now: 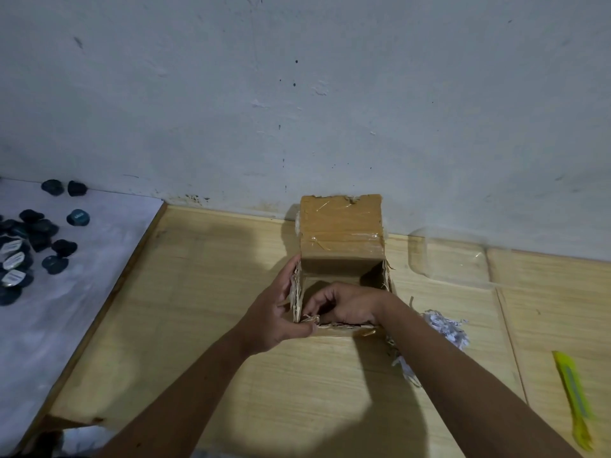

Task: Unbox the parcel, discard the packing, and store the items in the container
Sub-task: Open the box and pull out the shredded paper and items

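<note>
A brown cardboard parcel wrapped in clear tape stands open on the wooden floor by the wall, its lid flap raised at the back. My left hand grips the box's left wall and near corner, thumb on the rim. My right hand reaches down inside the box with fingers curled; I cannot tell what they hold. Shredded white paper packing lies in a heap to the right of the box. A clear plastic container sits by the wall at the right.
A yellow utility knife lies on the floor at the far right. Several small dark round packets are scattered on a white sheet at the left. A pale wall rises right behind the box.
</note>
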Demonstrator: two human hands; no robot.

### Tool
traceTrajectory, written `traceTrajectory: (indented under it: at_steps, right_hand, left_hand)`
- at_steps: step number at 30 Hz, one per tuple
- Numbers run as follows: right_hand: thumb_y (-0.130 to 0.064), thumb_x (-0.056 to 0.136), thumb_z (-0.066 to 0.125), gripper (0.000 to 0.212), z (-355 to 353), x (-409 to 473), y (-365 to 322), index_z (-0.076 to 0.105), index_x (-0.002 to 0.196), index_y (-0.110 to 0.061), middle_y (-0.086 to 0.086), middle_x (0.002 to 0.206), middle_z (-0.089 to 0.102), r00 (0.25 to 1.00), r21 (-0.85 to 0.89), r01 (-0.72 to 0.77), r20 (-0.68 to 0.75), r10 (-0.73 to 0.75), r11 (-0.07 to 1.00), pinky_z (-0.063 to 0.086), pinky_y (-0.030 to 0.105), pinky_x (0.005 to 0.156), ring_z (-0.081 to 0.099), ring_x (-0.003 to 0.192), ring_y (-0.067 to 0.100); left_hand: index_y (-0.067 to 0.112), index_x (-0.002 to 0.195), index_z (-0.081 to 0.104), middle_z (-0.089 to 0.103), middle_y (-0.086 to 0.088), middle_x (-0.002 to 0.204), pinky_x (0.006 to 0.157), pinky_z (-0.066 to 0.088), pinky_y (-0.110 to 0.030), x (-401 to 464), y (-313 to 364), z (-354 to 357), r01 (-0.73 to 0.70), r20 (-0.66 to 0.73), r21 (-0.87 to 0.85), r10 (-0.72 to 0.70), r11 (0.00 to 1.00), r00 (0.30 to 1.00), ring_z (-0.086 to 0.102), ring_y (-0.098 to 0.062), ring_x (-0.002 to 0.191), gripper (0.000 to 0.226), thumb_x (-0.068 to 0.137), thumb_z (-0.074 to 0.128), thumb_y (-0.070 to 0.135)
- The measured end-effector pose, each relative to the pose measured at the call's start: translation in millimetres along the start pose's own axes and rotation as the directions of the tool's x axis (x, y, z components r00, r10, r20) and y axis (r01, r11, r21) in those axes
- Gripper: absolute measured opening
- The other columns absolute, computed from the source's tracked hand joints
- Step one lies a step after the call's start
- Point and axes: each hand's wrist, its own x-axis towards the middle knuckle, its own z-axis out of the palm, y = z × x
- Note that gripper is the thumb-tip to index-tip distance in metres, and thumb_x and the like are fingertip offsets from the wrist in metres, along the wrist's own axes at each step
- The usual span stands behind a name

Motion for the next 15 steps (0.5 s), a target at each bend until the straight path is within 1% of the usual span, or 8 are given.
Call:
traceTrajectory:
  at_steps: [3,6,7,9,10,12,14,15]
  right_hand:
    - [0.003,0.091,0.071,0.029,1.6,-1.9,-1.1,0.076,0.101,-0.024,-0.002,0.102,0.074,0.999,0.057,0.016,-0.036,-0.014,0.998,0.052,0.038,0.103,0.067,0.099,0.013]
    - [0.002,0.089,0.074,0.028,1.8,-7.5,-3.0,0.077,0.096,-0.025,-0.002,0.097,0.076,0.999,0.112,0.030,-0.048,-0.024,0.993,0.053,0.036,0.100,0.068,0.095,0.014]
    - [0.001,0.089,0.075,0.024,1.2,-10.1,-3.1,0.078,0.097,-0.021,0.000,0.097,0.076,0.998,0.143,0.033,-0.054,-0.026,0.989,0.054,0.037,0.099,0.069,0.094,0.015]
    - [0.001,0.089,0.075,0.017,-0.8,-16.1,-4.3,0.077,0.104,-0.006,0.009,0.099,0.076,0.995,0.228,0.055,-0.097,-0.034,0.972,0.056,0.039,0.097,0.069,0.094,0.020]
    - [0.002,0.089,0.075,0.018,-2.3,-19.6,-5.4,0.075,0.107,0.001,0.012,0.100,0.076,0.991,0.273,0.070,-0.126,-0.036,0.960,0.057,0.038,0.095,0.069,0.093,0.022]
    - [0.003,0.090,0.073,0.021,-5.4,-27.4,-8.5,0.073,0.110,0.007,0.009,0.096,0.077,0.984,0.341,0.097,-0.173,-0.039,0.935,0.059,0.031,0.086,0.070,0.088,0.018]
    - [0.005,0.090,0.072,0.021,-8.6,-37.4,-12.8,0.072,0.110,0.008,0.002,0.091,0.078,0.980,0.377,0.109,-0.196,-0.036,0.920,0.058,0.023,0.078,0.072,0.082,0.010]
    - [0.005,0.089,0.072,0.020,-10.2,-43.4,-14.0,0.073,0.110,0.006,0.002,0.091,0.078,0.978,0.391,0.115,-0.207,-0.035,0.913,0.057,0.022,0.077,0.072,0.081,0.009]
  left_hand:
    - [0.037,0.164,0.013,0.050,0.005,0.156,0.108,0.052,-0.053,-1.0,1.1,-0.8,0.009,0.001,-0.008,-0.009,1.000,1.000,0.061,-0.020,0.134,0.127,0.071,0.091,0.002]
    - [0.034,0.165,0.011,0.052,0.010,0.155,0.107,0.053,-0.047,-2.8,3.6,-0.7,0.024,0.008,-0.025,-0.024,0.999,1.000,0.061,-0.017,0.133,0.127,0.071,0.090,-0.001]
    - [0.034,0.165,0.011,0.053,0.013,0.153,0.107,0.054,-0.044,-3.5,5.4,-0.5,0.032,0.009,-0.030,-0.032,0.999,0.999,0.061,-0.016,0.133,0.127,0.072,0.089,-0.002]
    - [0.034,0.165,0.011,0.056,0.018,0.148,0.104,0.055,-0.040,-4.5,8.7,-0.3,0.044,0.014,-0.040,-0.044,0.998,0.999,0.062,-0.014,0.131,0.127,0.072,0.088,-0.005]
    - [0.034,0.165,0.010,0.057,0.020,0.146,0.103,0.056,-0.037,-5.0,9.5,-0.1,0.049,0.017,-0.050,-0.048,0.998,0.999,0.063,-0.013,0.130,0.128,0.072,0.088,-0.006]
    - [0.034,0.165,0.009,0.058,0.024,0.143,0.100,0.056,-0.032,-6.0,11.6,-0.8,0.056,0.027,-0.061,-0.054,0.997,0.998,0.063,-0.012,0.129,0.127,0.073,0.087,-0.008]
    - [0.033,0.164,0.009,0.059,0.026,0.142,0.101,0.056,-0.033,-6.5,12.2,-1.3,0.066,0.028,-0.066,-0.064,0.996,0.998,0.063,-0.012,0.129,0.126,0.074,0.086,-0.009]
    - [0.034,0.164,0.010,0.059,0.026,0.142,0.101,0.056,-0.034,-6.9,12.7,-1.5,0.075,0.026,-0.065,-0.074,0.995,0.997,0.064,-0.011,0.129,0.126,0.074,0.086,-0.009]
